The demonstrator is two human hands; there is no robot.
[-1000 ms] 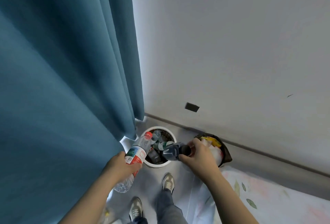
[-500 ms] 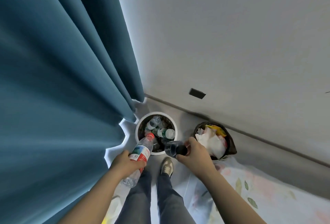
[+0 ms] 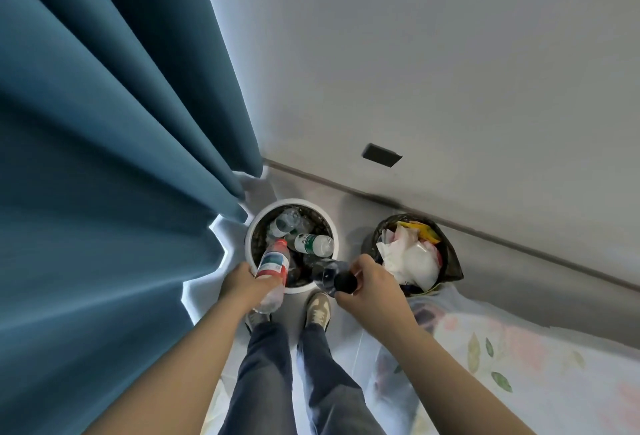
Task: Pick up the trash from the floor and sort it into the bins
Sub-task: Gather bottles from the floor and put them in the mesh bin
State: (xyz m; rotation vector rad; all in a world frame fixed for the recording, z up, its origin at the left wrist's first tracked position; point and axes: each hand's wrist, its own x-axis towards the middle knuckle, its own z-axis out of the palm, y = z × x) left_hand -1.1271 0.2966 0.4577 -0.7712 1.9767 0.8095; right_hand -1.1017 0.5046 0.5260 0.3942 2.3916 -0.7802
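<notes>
A teal curtain (image 3: pixel 104 157) hangs left of a grey wall (image 3: pixel 450 53) bearing 1 dark plate (image 3: pixel 381 155), a floral sheet (image 3: pixel 519 365) below.

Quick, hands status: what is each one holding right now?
Left hand: grips the red-labelled bottle.
Right hand: grips the dark-capped bottle.

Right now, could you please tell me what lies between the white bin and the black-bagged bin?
Only a narrow strip of bare grey floor separates the white bin from the black-bagged bin, as the head view shows.
</notes>
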